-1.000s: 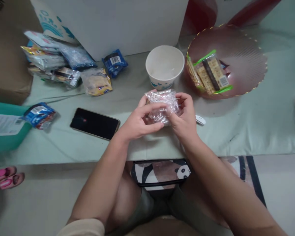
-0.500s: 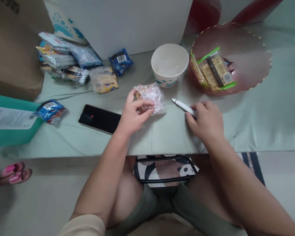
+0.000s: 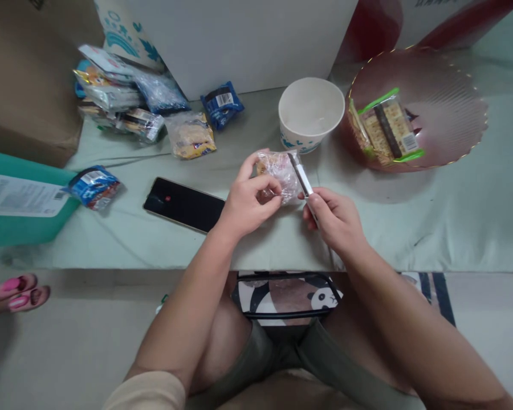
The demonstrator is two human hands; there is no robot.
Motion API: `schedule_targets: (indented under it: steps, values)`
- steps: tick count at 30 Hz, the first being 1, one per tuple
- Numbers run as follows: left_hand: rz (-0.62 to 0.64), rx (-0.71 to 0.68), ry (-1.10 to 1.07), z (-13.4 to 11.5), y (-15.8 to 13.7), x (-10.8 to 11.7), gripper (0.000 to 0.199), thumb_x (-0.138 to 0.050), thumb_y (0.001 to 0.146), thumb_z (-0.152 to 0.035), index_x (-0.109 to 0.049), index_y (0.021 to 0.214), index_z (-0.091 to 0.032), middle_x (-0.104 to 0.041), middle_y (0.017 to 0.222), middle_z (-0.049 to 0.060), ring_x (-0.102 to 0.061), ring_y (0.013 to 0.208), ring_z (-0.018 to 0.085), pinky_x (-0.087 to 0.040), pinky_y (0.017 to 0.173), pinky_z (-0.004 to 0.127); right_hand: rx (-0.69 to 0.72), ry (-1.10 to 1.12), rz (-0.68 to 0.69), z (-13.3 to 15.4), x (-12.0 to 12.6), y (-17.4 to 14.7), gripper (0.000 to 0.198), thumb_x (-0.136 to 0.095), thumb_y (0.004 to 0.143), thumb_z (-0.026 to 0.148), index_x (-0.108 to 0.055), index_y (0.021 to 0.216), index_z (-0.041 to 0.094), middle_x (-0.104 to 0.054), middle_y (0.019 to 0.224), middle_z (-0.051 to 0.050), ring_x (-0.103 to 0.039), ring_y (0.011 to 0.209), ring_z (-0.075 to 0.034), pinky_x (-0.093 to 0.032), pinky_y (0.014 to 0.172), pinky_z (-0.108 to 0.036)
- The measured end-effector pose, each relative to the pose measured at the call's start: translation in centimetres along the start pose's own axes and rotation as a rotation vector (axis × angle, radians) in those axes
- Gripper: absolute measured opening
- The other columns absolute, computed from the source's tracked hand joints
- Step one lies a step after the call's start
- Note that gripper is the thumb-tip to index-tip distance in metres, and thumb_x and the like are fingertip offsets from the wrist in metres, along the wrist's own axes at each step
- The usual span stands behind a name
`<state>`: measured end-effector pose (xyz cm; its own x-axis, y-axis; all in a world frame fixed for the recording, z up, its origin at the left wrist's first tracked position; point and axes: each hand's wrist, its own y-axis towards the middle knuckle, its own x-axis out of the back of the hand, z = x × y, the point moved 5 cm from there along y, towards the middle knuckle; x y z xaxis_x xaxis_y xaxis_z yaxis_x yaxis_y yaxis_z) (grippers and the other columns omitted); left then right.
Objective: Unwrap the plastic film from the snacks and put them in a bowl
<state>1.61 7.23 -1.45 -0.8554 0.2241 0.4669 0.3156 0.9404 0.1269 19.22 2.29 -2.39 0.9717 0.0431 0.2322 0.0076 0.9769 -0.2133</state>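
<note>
My left hand [image 3: 254, 196] pinches a snack packet [image 3: 284, 173] in clear, crinkled wrapping, held just above the cloth. In my right hand [image 3: 336, 219] is a slim white utility knife [image 3: 304, 179], gripped between thumb and fingers. Its dark, narrow end points up and away from me and lies at the packet's right edge; whether it cuts into the wrapping I cannot tell. Behind the packet stands a white paper bowl [image 3: 310, 111] with blue-green print. A black phone [image 3: 183, 204] lies flat to the left of my left hand.
A pink gold-rimmed bowl [image 3: 453, 114] at the right holds packaged crackers [image 3: 391, 128]. Several wrapped snacks [image 3: 123, 94] are heaped at the back left, with blue packets [image 3: 222, 105] nearby. A cardboard box [image 3: 29, 85], a green container [image 3: 21, 222] and a white box [image 3: 248, 40] border the table.
My right hand has lifted the utility knife off the cloth and brought it left to the packet's right edge. The left hand keeps its hold on the packet. The view has shifted slightly.
</note>
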Motion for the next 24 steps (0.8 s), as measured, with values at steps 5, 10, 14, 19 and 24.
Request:
schedule_targets:
  steps: [5,10,14,19,24]
  values:
    - [-0.071,-0.035,0.008,-0.1,-0.2,0.5,0.014,-0.077,0.082,-0.03,-0.07,0.079,-0.019,-0.041,0.162,0.013,-0.071,0.115,0.03,-0.062,0.071,0.034,-0.151,0.115,0.099,-0.2,-1.2,-0.1,0.048,-0.063,0.082,0.065,-0.067,0.083,0.017,-0.057,0.06,0.001,-0.05,0.047,-0.01,-0.039,0.045,-0.024]
    - [-0.21,-0.05,0.019,0.2,-0.1,2.2,0.016,-0.08,0.08,-0.032,-0.068,0.077,-0.022,-0.049,0.156,0.009,-0.06,0.134,0.032,-0.064,0.083,0.037,-0.221,0.106,0.219,-0.4,-2.1,-1.0,0.046,-0.063,0.082,0.061,-0.069,0.085,0.015,-0.059,0.062,0.0,-0.052,0.047,-0.01,-0.04,0.047,-0.024]
    - [-0.362,-0.052,0.039,1.5,0.1,4.4,0.017,-0.083,0.077,-0.031,-0.067,0.076,-0.025,-0.065,0.13,0.009,-0.058,0.132,0.029,-0.061,0.093,0.042,-0.19,0.015,0.292,-0.5,-2.3,-1.3,0.041,-0.057,0.088,0.055,-0.068,0.084,0.016,-0.06,0.063,0.0,-0.051,0.048,-0.01,-0.041,0.05,-0.025]
    - [-0.501,0.058,-0.056,3.1,0.0,5.6,0.017,-0.082,0.079,-0.032,-0.066,0.082,-0.027,-0.064,0.104,0.004,-0.065,0.095,0.019,-0.059,0.078,0.034,0.004,-0.225,0.154,-0.2,0.2,-0.3,0.038,-0.052,0.092,0.049,-0.072,0.086,0.018,-0.062,0.067,-0.003,-0.054,0.057,-0.015,-0.042,0.058,-0.03]
    - [-0.394,0.084,0.058,2.3,-0.5,2.9,0.037,-0.082,0.076,-0.022,-0.066,0.109,-0.027,-0.059,0.123,0.006,-0.061,0.113,0.022,-0.056,0.09,0.033,0.261,-0.714,-0.292,-0.3,4.4,0.8,0.029,-0.056,0.089,0.035,-0.078,0.103,0.022,-0.067,0.095,-0.01,-0.063,0.085,-0.024,-0.044,0.07,-0.036]
